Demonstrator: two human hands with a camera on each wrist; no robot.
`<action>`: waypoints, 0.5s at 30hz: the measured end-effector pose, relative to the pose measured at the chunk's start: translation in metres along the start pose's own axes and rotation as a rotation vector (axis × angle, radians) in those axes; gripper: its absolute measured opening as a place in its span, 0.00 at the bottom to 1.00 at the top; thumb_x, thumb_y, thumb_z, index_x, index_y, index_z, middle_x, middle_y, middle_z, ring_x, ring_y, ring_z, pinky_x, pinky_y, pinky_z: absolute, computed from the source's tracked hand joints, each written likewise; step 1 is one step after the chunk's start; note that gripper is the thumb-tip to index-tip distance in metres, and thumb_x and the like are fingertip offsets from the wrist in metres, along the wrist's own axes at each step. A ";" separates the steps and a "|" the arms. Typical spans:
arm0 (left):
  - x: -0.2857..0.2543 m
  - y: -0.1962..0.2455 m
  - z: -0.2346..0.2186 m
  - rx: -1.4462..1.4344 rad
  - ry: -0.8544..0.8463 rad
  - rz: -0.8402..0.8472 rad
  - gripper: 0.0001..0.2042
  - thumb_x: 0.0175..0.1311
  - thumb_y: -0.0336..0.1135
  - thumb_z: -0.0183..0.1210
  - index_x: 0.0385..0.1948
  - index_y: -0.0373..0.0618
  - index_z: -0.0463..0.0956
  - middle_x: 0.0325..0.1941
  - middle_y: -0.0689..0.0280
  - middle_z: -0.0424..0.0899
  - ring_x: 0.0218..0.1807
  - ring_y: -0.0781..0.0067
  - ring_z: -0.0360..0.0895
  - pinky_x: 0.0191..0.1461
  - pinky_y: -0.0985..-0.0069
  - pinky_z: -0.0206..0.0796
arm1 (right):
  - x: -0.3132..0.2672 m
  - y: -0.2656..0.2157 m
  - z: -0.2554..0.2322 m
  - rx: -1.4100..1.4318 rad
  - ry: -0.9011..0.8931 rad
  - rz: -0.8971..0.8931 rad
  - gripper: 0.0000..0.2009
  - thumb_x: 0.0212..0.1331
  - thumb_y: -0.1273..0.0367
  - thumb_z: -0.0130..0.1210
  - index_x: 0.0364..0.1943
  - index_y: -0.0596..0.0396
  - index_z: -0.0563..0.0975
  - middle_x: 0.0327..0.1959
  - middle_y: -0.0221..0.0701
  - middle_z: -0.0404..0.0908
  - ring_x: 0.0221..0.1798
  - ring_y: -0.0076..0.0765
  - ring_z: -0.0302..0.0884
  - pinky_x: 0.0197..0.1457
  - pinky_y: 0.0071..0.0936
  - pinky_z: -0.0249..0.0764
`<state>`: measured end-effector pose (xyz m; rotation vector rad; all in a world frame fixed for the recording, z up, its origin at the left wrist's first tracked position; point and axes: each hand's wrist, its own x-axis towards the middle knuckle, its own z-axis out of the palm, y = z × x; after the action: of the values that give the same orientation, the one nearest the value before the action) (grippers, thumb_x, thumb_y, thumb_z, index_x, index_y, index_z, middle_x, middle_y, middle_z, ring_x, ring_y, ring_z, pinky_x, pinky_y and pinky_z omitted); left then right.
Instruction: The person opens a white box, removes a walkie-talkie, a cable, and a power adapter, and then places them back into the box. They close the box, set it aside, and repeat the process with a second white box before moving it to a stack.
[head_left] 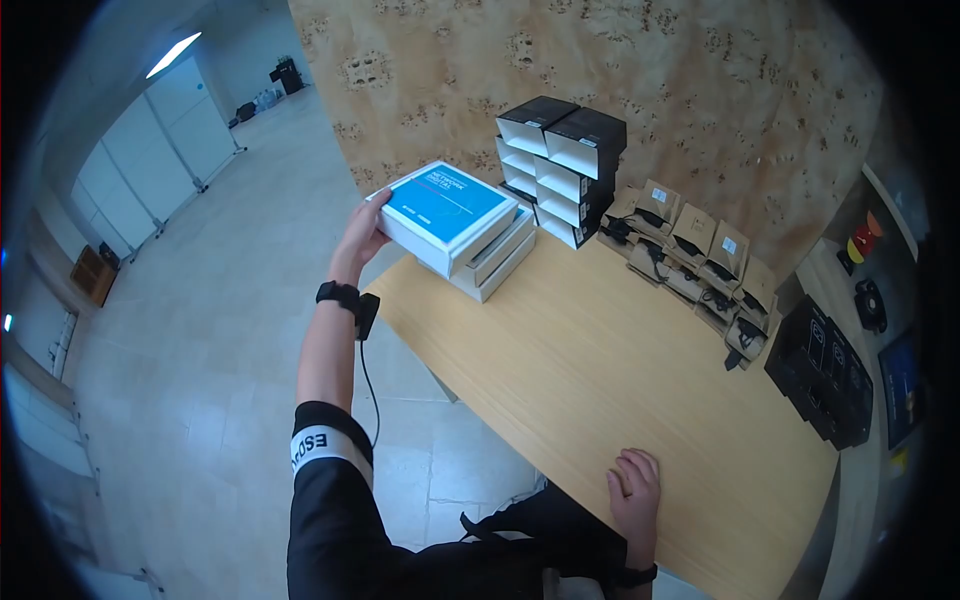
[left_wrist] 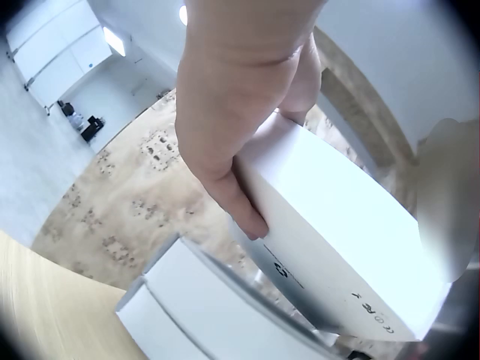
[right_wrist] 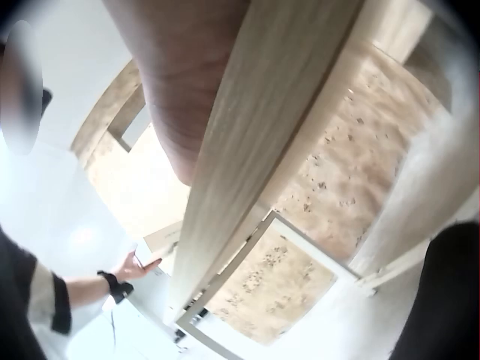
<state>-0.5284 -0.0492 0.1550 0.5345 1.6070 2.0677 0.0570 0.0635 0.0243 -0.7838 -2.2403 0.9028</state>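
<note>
My left hand (head_left: pixel 362 236) grips the near left edge of a white box with a blue lid (head_left: pixel 452 205), printed "NETWORK DIGITAL". In the left wrist view the hand (left_wrist: pixel 236 97) has its thumb and fingers on either side of the white box (left_wrist: pixel 352 225), whose printed underside shows. That box is tilted above another white box (left_wrist: pixel 202 307). More white boxes (head_left: pixel 505 262) form the stack underneath, at the table's far left corner. Near the front edge of the wooden table (head_left: pixel 600 350), my right hand (head_left: pixel 636 490) rests on the tabletop, fingers loosely bent and holding nothing.
Black boxes with white open fronts (head_left: pixel 560 165) are stacked against the patterned wall. Right of them stand several brown cardboard packets (head_left: pixel 690 235) with black cables. A large black box (head_left: pixel 820 370) occupies the table's right end, beside a shelf with a telephone (head_left: pixel 870 303).
</note>
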 end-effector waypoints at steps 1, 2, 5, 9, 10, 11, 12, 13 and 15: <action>0.009 -0.003 0.005 0.047 0.015 -0.042 0.26 0.74 0.52 0.54 0.64 0.42 0.69 0.57 0.60 0.81 0.55 0.66 0.80 0.59 0.55 0.76 | 0.002 0.001 0.001 -0.116 0.020 -0.155 0.10 0.54 0.75 0.65 0.41 0.61 0.82 0.51 0.42 0.81 0.56 0.54 0.78 0.60 0.44 0.75; 0.016 -0.006 0.009 0.051 0.005 -0.041 0.26 0.74 0.52 0.54 0.64 0.42 0.69 0.57 0.60 0.81 0.55 0.66 0.80 0.59 0.55 0.76 | 0.003 0.001 0.003 -0.115 0.029 -0.149 0.10 0.54 0.75 0.65 0.41 0.61 0.82 0.51 0.42 0.81 0.56 0.54 0.78 0.60 0.44 0.75; 0.028 -0.014 0.015 0.253 0.095 -0.030 0.24 0.74 0.51 0.55 0.59 0.41 0.74 0.52 0.59 0.84 0.50 0.64 0.83 0.54 0.57 0.79 | 0.003 -0.001 0.006 -0.111 0.071 -0.130 0.09 0.52 0.76 0.66 0.38 0.61 0.82 0.48 0.41 0.81 0.55 0.52 0.77 0.59 0.44 0.75; 0.026 -0.013 0.019 0.609 0.109 0.090 0.24 0.72 0.53 0.58 0.56 0.40 0.80 0.44 0.59 0.88 0.42 0.63 0.87 0.53 0.59 0.80 | 0.006 -0.004 0.006 -0.139 0.063 -0.123 0.09 0.52 0.76 0.66 0.38 0.61 0.81 0.47 0.41 0.81 0.54 0.53 0.77 0.59 0.44 0.75; 0.028 -0.015 0.017 0.764 0.192 0.136 0.25 0.71 0.54 0.58 0.55 0.40 0.81 0.43 0.59 0.89 0.41 0.62 0.88 0.54 0.58 0.80 | 0.006 -0.005 0.006 -0.143 0.063 -0.125 0.09 0.52 0.76 0.66 0.38 0.61 0.81 0.46 0.40 0.81 0.54 0.53 0.77 0.58 0.44 0.75; 0.030 -0.017 0.014 0.769 0.191 0.134 0.25 0.71 0.54 0.58 0.55 0.40 0.81 0.43 0.59 0.89 0.41 0.62 0.88 0.54 0.58 0.80 | 0.008 -0.005 0.006 -0.139 0.062 -0.120 0.09 0.52 0.76 0.66 0.38 0.61 0.81 0.46 0.40 0.81 0.54 0.53 0.77 0.58 0.44 0.75; 0.032 -0.018 0.011 0.968 0.210 0.281 0.25 0.70 0.55 0.59 0.56 0.42 0.81 0.43 0.58 0.89 0.43 0.61 0.88 0.56 0.59 0.79 | 0.008 -0.006 0.006 -0.148 0.063 -0.125 0.09 0.52 0.76 0.66 0.38 0.61 0.81 0.46 0.40 0.81 0.54 0.53 0.77 0.58 0.44 0.75; 0.038 -0.022 0.003 1.164 0.222 0.431 0.25 0.69 0.55 0.60 0.57 0.45 0.82 0.43 0.58 0.90 0.46 0.59 0.88 0.58 0.59 0.78 | 0.008 -0.006 0.006 -0.156 0.065 -0.126 0.09 0.53 0.77 0.65 0.38 0.61 0.81 0.46 0.40 0.81 0.54 0.53 0.77 0.58 0.44 0.75; 0.050 -0.030 -0.021 1.064 0.185 0.373 0.30 0.68 0.60 0.59 0.64 0.49 0.76 0.53 0.55 0.86 0.55 0.51 0.83 0.59 0.53 0.76 | 0.007 -0.008 0.007 -0.149 0.070 -0.110 0.08 0.53 0.76 0.65 0.37 0.61 0.81 0.46 0.40 0.81 0.54 0.52 0.77 0.58 0.43 0.76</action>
<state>-0.5769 -0.0309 0.1222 1.0584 2.8510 1.3189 0.0450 0.0607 0.0280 -0.7380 -2.2837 0.6527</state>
